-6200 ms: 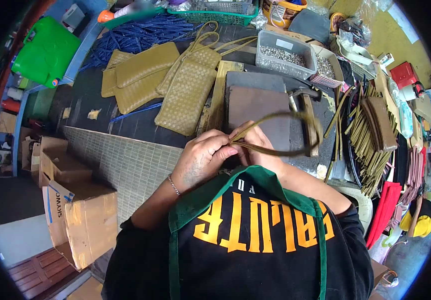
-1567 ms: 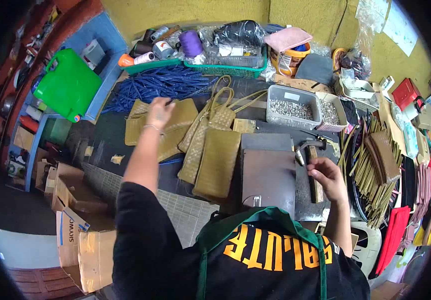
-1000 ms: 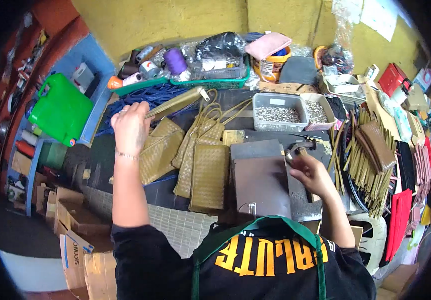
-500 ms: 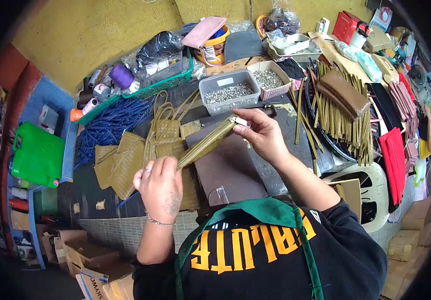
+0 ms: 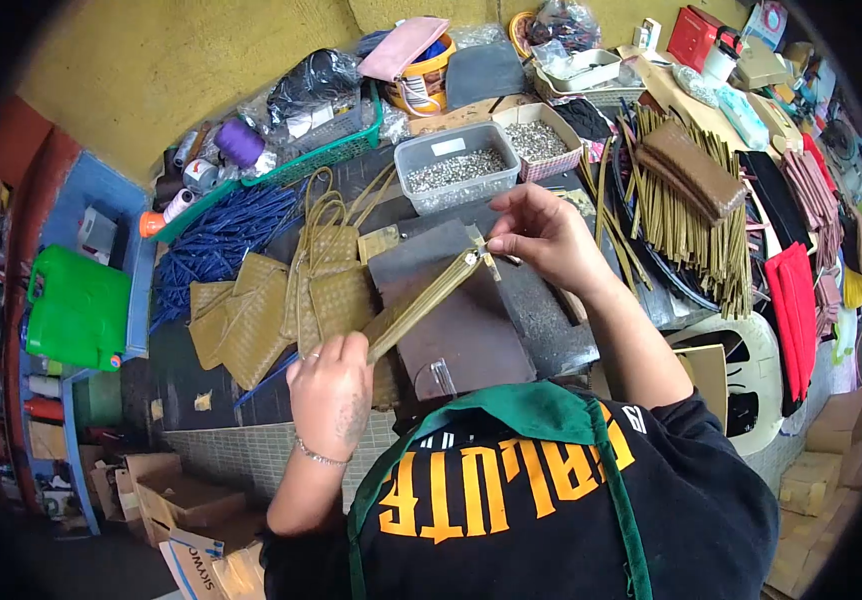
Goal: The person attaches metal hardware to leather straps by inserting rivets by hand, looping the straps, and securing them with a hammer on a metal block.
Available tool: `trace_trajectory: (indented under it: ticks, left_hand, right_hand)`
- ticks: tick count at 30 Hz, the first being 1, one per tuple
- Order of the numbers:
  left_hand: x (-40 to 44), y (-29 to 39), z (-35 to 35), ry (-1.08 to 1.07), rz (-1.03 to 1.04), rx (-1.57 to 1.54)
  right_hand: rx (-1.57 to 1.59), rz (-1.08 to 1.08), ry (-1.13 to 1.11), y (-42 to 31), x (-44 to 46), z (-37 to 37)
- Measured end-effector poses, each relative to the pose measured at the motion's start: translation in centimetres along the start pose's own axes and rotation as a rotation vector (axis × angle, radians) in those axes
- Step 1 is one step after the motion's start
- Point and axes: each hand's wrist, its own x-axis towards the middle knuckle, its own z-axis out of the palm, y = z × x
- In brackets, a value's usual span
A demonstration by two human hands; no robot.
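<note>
My left hand (image 5: 334,393) is closed round the near end of a long olive pouch-like piece (image 5: 421,300), seen edge-on and slanting up to the right. A small shiny metal bit (image 5: 471,257) shows at its far end. Beside that end is my right hand (image 5: 548,235), thumb and forefinger pinched together; what sits between them is too small to name. Under the piece lies a dark brown flat sheet (image 5: 471,345). Olive woven pouches (image 5: 254,325) with thin cords lie left of it.
Behind stand a clear tub (image 5: 456,170) and a basket (image 5: 541,140) of small metal parts. Blue strips (image 5: 221,240) lie left by a green basket (image 5: 311,160). Olive strips (image 5: 696,240) under a brown woven pouch (image 5: 691,170), and red fabric (image 5: 791,310), lie right.
My right hand has shifted slightly right and off the tip it was gripping. My left hand has moved right and down a little, and the olive piece tilts more steeply.
</note>
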Motion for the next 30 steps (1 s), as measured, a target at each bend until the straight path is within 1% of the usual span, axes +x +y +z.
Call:
trace_trajectory:
  ticks: [1,2,3,4,6,8,10,11,12,13,14,16,18,19,22,24,26,28,30]
  left_hand:
    - [-0.6,0.1,-0.7,0.000,0.006,-0.002]
    - [-1.2,0.1,-1.8,-0.160,0.091,0.005]
    - [-1.5,0.0,-2.9,-0.321,0.173,0.014]
    - [-1.6,-0.3,-4.3,-0.325,0.171,0.014]
    - [-2.0,-1.5,-6.5,-0.819,0.500,-0.208]
    - [0.1,-3.4,-6.5,-0.958,0.789,-0.425]
    - [3.2,-4.2,-2.9,-0.602,0.700,-1.150]
    - [3.6,-3.5,0.2,-0.216,0.358,-1.550]
    - [5.2,-2.3,3.3,0.075,0.249,-1.637]
    - [4.8,-0.9,5.6,-0.022,0.128,-1.813]
    - [4.3,0.4,6.7,-0.134,0.170,-1.933]
    - [3.9,1.9,7.0,-0.119,0.117,-1.874]
    - [3.7,1.3,6.2,-0.174,0.061,-1.614]
    - [3.6,1.5,6.2,-0.125,-0.005,-1.598]
    - [3.4,1.9,5.9,-0.088,-0.052,-1.491]
    - [3.5,2.0,5.5,-0.081,-0.083,-1.485]
    - [3.6,2.1,5.4,-0.044,-0.160,-1.547]
    - [3.5,2.0,5.2,-0.056,-0.170,-1.507]
    - [3.4,1.9,5.3,-0.080,-0.138,-1.483]
  right_hand:
    - [-0.012,0.013,-0.008,-0.3,0.0,0.1]
    - [-0.013,0.012,-0.001,-0.7,0.0,0.4]
    - [-0.033,-0.013,-0.084,-1.1,-0.1,0.8]
    - [-0.052,-0.034,-0.173,-1.5,-0.3,1.4]
    - [0.175,0.060,-0.358,-1.7,-0.4,3.1]
    - [0.416,0.219,-0.460,-1.4,-0.5,4.9]
    - [0.508,0.258,-0.472,-0.2,0.0,5.6]
    - [0.551,0.259,-0.450,0.3,0.0,5.9]
    - [0.559,0.248,-0.458,0.8,0.1,6.1]
    - [0.587,0.277,-0.403,1.2,0.1,5.9]
    - [0.610,0.305,-0.338,1.4,0.1,5.5]
    - [0.609,0.295,-0.332,1.1,-0.3,4.6]
    - [0.585,0.295,-0.262,0.9,-0.6,4.6]
    - [0.599,0.303,-0.248,0.7,-0.7,4.6]
    - [0.588,0.346,-0.207,0.5,-0.7,4.7]
    - [0.647,0.358,-0.192,0.9,-0.9,4.8]
    - [0.696,0.370,-0.183,1.0,-1.0,4.7]
    - [0.688,0.352,-0.174,0.9,-1.1,4.8]
    - [0.682,0.344,-0.181,0.7,-1.2,4.8]
